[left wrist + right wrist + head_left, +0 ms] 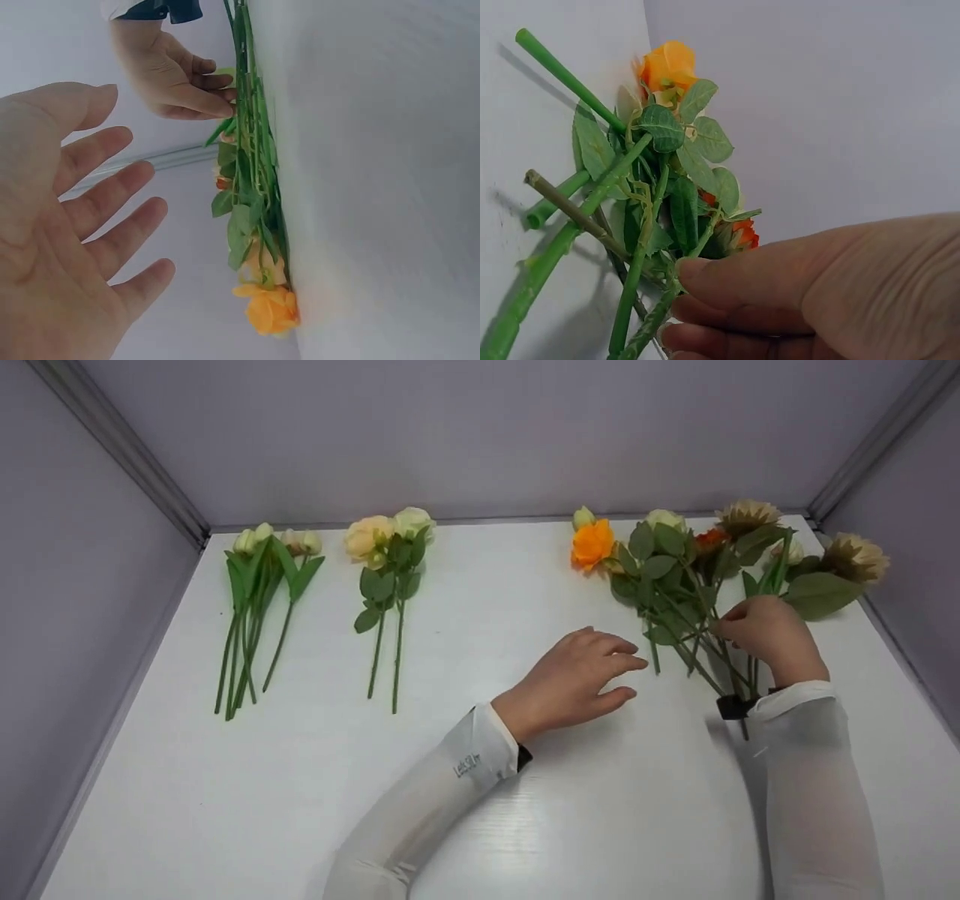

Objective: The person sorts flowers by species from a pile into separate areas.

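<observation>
One stem (654, 319) pinched in the right hand (772, 634), within the flower pile (675, 577) at the right of the tabletop (487, 622). Left hand (574, 679): fingers spread, holding nothing, just beside the pile. Other stems (604, 187) cross it and leaves (662, 127) overlap, so I'd pinch lightly, draw it lengthwise, steady the rest with the left. Sideways tugging would likely snag.

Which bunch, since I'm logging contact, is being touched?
The rightmost bunch: the right hand pinches one stem; the left bunch and middle bunch lie untouched.
</observation>
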Tool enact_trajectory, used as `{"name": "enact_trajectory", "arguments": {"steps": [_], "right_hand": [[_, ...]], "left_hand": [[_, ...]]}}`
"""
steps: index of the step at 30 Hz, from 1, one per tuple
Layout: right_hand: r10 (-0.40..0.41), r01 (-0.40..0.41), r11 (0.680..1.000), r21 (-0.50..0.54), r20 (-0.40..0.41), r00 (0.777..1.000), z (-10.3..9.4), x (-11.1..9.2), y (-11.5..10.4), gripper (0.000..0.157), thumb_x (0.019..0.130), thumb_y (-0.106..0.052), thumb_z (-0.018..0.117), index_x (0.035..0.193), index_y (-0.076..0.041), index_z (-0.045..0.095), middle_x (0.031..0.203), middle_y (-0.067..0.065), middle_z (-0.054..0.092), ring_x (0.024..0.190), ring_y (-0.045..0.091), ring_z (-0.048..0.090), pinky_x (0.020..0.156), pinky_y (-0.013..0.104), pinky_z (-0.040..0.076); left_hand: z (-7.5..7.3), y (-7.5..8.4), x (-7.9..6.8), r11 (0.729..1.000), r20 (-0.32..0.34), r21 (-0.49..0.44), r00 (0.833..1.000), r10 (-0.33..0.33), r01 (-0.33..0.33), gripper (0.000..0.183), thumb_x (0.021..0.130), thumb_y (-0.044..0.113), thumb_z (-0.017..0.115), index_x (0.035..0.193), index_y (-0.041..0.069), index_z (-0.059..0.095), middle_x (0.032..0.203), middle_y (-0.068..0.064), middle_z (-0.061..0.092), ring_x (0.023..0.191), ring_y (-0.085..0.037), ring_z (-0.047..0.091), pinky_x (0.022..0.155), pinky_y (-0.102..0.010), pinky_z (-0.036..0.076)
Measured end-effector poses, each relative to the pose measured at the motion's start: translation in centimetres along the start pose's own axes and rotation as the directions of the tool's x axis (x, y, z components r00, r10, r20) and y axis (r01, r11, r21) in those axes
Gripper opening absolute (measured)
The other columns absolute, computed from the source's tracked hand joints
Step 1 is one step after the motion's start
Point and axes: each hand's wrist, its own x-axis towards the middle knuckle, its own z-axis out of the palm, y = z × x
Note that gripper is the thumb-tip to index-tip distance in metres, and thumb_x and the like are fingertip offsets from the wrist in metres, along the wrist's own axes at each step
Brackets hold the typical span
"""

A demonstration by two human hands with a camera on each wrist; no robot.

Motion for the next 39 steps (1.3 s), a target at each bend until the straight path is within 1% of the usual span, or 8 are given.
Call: {"name": "enact_trajectory", "arguments": {"steps": [6, 14, 22, 30, 32, 35, 37, 39], "right_hand": [[-0.01, 0.01, 1.0, -0.015, 0.02, 1.0, 0.4, 0.3, 0.0, 0.042, 0.09, -0.032, 0.06, 0.111, 0.004, 0.063, 0.1, 0.024, 0.063, 0.085, 0.034, 0.059, 0.066, 0.046, 0.046], [-0.002, 0.001, 1.0, 0.023, 0.025, 1.0, 0.3, 0.3, 0.3, 0.039, 0.092, -0.03, 0.057, 0.107, 0.005, 0.062, 0.09, 0.02, 0.064, 0.08, 0.032, 0.059, 0.064, 0.042, 0.044], [-0.021, 0.021, 1.0, 0.019, -0.038, 0.999, 0.0, 0.1, 0.2, 0.036, 0.094, -0.03, 0.055, 0.104, 0.002, 0.065, 0.084, 0.019, 0.063, 0.07, 0.029, 0.054, 0.056, 0.038, 0.04], [-0.018, 0.028, 0.997, 0.073, -0.132, 0.991, -0.3, -0.4, -0.1, 0.039, 0.095, -0.035, 0.052, 0.108, 0.0, 0.064, 0.093, 0.018, 0.063, 0.083, 0.035, 0.058, 0.062, 0.041, 0.045], [-0.017, 0.031, 0.995, 0.092, -0.149, 0.989, -0.3, -0.5, -0.3, 0.042, 0.094, -0.039, 0.051, 0.109, -0.001, 0.063, 0.096, 0.019, 0.063, 0.087, 0.036, 0.058, 0.065, 0.042, 0.046], [-0.021, 0.043, 0.992, 0.122, -0.171, 0.985, -0.2, -0.5, -0.8, 0.047, 0.093, -0.045, 0.051, 0.112, -0.003, 0.062, 0.101, 0.02, 0.062, 0.089, 0.035, 0.058, 0.067, 0.044, 0.047], [-0.022, 0.049, 0.989, 0.141, -0.182, 0.983, -0.1, -0.6, -1.2, 0.05, 0.091, -0.049, 0.051, 0.114, -0.005, 0.061, 0.104, 0.019, 0.062, 0.091, 0.033, 0.057, 0.069, 0.045, 0.046], [-0.029, 0.062, 0.985, 0.163, -0.193, 0.981, 0.0, -0.7, -1.8, 0.051, 0.09, -0.051, 0.052, 0.115, -0.007, 0.06, 0.106, 0.018, 0.061, 0.091, 0.031, 0.057, 0.069, 0.044, 0.045]], "left_hand": [[0.5, -0.7, -0.5, 0.998, 0.049, 0.004, 0.997, -0.055, 0.055, 0.035, 0.094, 0.037, 0.051, 0.126, 0.025, 0.058, 0.128, 0.006, 0.051, 0.122, -0.01, 0.042, 0.107, -0.028, 0.022], [0.3, -1.0, -0.4, 0.998, 0.044, -0.033, 0.998, -0.046, 0.048, 0.033, 0.094, 0.037, 0.051, 0.122, 0.025, 0.061, 0.123, 0.007, 0.055, 0.117, -0.011, 0.046, 0.103, -0.027, 0.027], [0.3, -1.1, -0.4, 0.992, 0.026, -0.099, 0.997, -0.072, 0.074, 0.031, 0.094, 0.038, 0.051, 0.121, 0.026, 0.062, 0.122, 0.009, 0.056, 0.119, -0.01, 0.045, 0.103, -0.025, 0.029], [0.0, -1.5, -0.4, 0.973, -0.011, -0.194, 0.991, -0.131, 0.127, 0.028, 0.094, 0.036, 0.052, 0.118, 0.026, 0.063, 0.119, 0.012, 0.057, 0.117, -0.007, 0.046, 0.099, -0.022, 0.032], [-0.1, -1.6, -0.5, 0.961, -0.017, -0.229, 0.986, -0.165, 0.156, 0.027, 0.094, 0.036, 0.052, 0.116, 0.026, 0.063, 0.118, 0.014, 0.057, 0.115, -0.005, 0.046, 0.098, -0.021, 0.033], [-0.2, -1.8, -0.6, 0.928, -0.032, -0.302, 0.971, -0.237, 0.217, 0.024, 0.094, 0.036, 0.053, 0.114, 0.028, 0.064, 0.115, 0.018, 0.057, 0.112, -0.003, 0.048, 0.095, -0.019, 0.035], [-0.3, -1.9, -0.6, 0.888, -0.037, -0.374, 0.953, -0.302, 0.267, 0.022, 0.094, 0.035, 0.053, 0.112, 0.03, 0.065, 0.112, 0.02, 0.057, 0.11, 0.0, 0.049, 0.094, -0.019, 0.037], [-0.4, -2.1, -0.7, 0.832, -0.038, -0.458, 0.928, -0.37, 0.313, 0.02, 0.094, 0.036, 0.054, 0.11, 0.033, 0.065, 0.109, 0.023, 0.057, 0.107, 0.003, 0.049, 0.091, -0.019, 0.038]]}}
